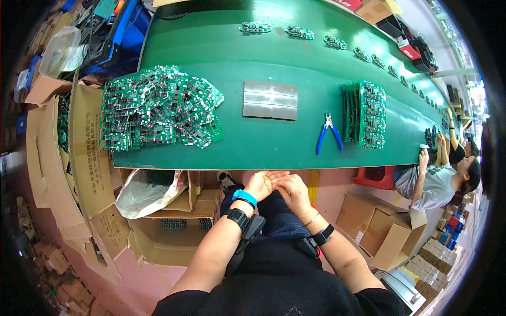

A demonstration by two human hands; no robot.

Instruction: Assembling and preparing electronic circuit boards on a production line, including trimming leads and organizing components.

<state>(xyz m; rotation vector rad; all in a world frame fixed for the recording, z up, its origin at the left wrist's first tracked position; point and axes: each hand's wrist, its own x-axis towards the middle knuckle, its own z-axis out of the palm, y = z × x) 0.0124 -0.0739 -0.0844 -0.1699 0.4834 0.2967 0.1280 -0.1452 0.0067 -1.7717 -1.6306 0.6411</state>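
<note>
My left hand (pixel 258 186) is turned palm up just in front of the bench edge, its fingers stretched out to the right. My right hand (pixel 293 191) meets it there, fingers drawn together and tips at the left palm; whether they pinch anything small is hidden. Beyond them on the green bench (pixel 253 150) lie blue-handled cutting pliers (pixel 329 133), jaws pointing away and handles spread. A flat grey metal block (pixel 270 100) sits mid-bench. To its left is a big heap of green circuit boards (pixel 158 108); to its right, circuit board panels (pixel 371 115) stand stacked on edge.
Several small circuit boards (pixel 299 32) form a line along the far side. Cardboard boxes stand at left (pixel 87 147), under the bench (pixel 168 239) and at right (pixel 377 229). A white bag (pixel 150 195) hangs below the edge. A co-worker (pixel 440 176) sits at right beside a red stool (pixel 373 177).
</note>
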